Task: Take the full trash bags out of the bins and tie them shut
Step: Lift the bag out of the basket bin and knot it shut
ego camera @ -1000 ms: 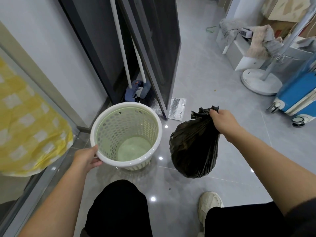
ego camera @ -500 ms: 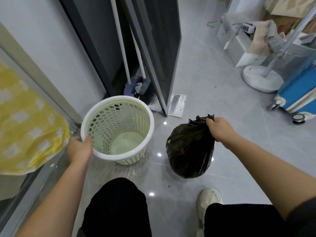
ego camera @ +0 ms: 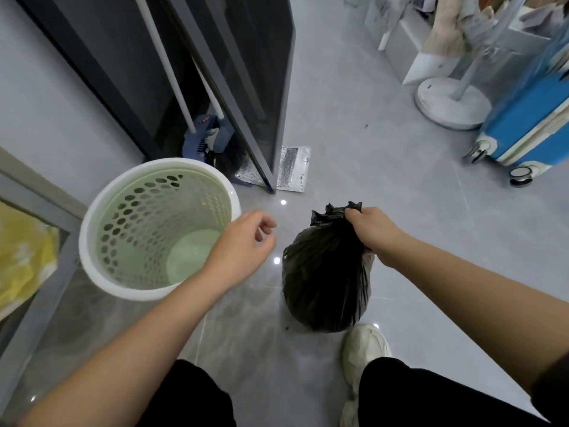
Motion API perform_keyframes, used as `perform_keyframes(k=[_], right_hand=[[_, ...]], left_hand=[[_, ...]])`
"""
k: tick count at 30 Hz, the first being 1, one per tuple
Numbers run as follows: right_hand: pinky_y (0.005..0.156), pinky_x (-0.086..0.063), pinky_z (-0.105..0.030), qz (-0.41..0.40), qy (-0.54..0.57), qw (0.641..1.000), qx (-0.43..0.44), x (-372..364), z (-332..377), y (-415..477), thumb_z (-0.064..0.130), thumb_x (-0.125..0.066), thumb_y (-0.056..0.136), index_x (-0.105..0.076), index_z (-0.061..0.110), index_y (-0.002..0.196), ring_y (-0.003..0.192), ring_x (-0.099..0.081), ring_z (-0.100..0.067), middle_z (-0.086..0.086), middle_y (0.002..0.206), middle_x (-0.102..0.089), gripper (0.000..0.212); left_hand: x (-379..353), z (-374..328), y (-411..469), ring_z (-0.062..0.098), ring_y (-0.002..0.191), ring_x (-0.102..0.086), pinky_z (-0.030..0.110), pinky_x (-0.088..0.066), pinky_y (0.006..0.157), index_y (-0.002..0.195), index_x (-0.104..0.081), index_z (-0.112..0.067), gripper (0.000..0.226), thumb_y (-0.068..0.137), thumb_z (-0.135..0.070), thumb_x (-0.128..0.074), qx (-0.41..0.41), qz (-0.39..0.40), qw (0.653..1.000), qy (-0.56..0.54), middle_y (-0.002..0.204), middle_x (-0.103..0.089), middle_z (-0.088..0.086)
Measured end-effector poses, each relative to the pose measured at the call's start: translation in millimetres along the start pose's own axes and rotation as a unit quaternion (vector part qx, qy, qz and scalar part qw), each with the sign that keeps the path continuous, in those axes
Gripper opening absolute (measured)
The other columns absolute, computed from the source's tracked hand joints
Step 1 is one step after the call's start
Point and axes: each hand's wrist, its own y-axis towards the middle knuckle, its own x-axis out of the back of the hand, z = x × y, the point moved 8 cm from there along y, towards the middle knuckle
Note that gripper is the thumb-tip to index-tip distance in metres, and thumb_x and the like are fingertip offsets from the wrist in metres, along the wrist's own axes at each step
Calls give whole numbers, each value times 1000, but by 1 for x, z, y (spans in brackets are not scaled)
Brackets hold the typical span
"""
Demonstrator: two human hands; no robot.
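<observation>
Black bag (ego camera: pixel 326 278) is hanging by the floor (ego camera: pixel 385 186) right of the empty bin (ego camera: pixel 88 235), the right hand (ego camera: pixel 374 234) clenching its neck and the left hand (ego camera: pixel 243 241) hovering loose, holding nothing; that lone grip slipping could be spilling trash before any knot.

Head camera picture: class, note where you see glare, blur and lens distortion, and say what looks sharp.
Head view: small white glare spots dot the glossy floor near the bin and the trash bag. Head view: the suitcase at top right is smeared. Head view: the wide lens bows the door frame; light is soft, shadows faint; the trash bag looks sharp.
</observation>
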Motion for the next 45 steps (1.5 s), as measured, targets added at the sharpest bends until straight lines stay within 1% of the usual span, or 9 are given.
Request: perform_keyframes(k=[8,13,17,21,29,33,35,38,45], right_hand=[[57,-30,-30,63,-67,989,119,-8,-6,16,33,-43,98,-41,12,69,59,-39,-15,1,63,-40,35],[60,-37,-32,82,-50,979,178,-7,-8,32,36,-46,97,-48,6,72,61,-44,-12,-1,66,-46,39],[56,-35,-22,31,-80,967,242,4,-1,39,28,-49,97,-51,16,72,57,-44,-9,-1,62,-50,28],[48,-31,-20,-61,-81,964,248,19,-1,49,24,-49,97,-45,16,72,50,-38,-9,1,56,-44,27],[79,-51,-45,-58,25,976,210,22,-11,63,26,-46,98,-62,9,94,87,-63,-29,-16,89,-67,23],[71,-49,-38,-50,116,983,132,25,-23,76,23,-49,95,-59,1,88,71,-60,-25,-12,77,-63,25],[61,-47,-27,-34,165,982,85,24,-32,83,18,-49,95,-59,7,79,62,-57,-13,2,64,-60,22],[54,-53,-24,10,243,970,19,17,-45,92,13,-48,97,-61,9,86,63,-63,-14,-2,71,-65,17],[56,-54,-27,30,247,968,-20,31,-71,101,34,-54,95,-53,15,121,70,-68,-22,-8,98,-62,33]], left_hand=[[-81,-11,36,7,71,-59,16,-47,71,140,-30,-37,72,81,-30,-71,11,120,983,-140,110,-52,-14],[-101,-1,56,11,51,-52,24,-43,59,79,-63,-40,25,87,-16,-64,18,111,969,-218,66,-63,-7],[-99,6,68,9,50,-52,19,-42,51,76,-63,-23,25,90,-3,-57,64,56,949,-304,59,-63,-6],[-105,14,70,-6,74,-57,15,-45,68,91,-66,-28,13,84,-16,-66,52,30,970,-235,90,-66,-9],[-165,-4,72,8,144,-12,41,-10,119,149,-3,-32,113,65,-59,-73,0,146,989,-5,155,-23,-9],[-182,-4,84,20,120,-43,45,-25,110,140,-36,-28,64,84,-41,-62,-19,101,992,67,120,-54,-6],[-186,-9,88,22,98,-48,43,-33,99,99,-59,-25,11,90,-32,-57,-39,76,994,62,85,-50,-10],[-198,-1,87,21,87,-49,38,-39,84,69,-45,-23,26,93,-23,-55,17,116,993,-26,73,-44,-8],[-214,37,72,14,96,-60,24,-45,80,106,-66,-14,20,98,-20,-48,163,101,955,-224,100,-66,-3]])
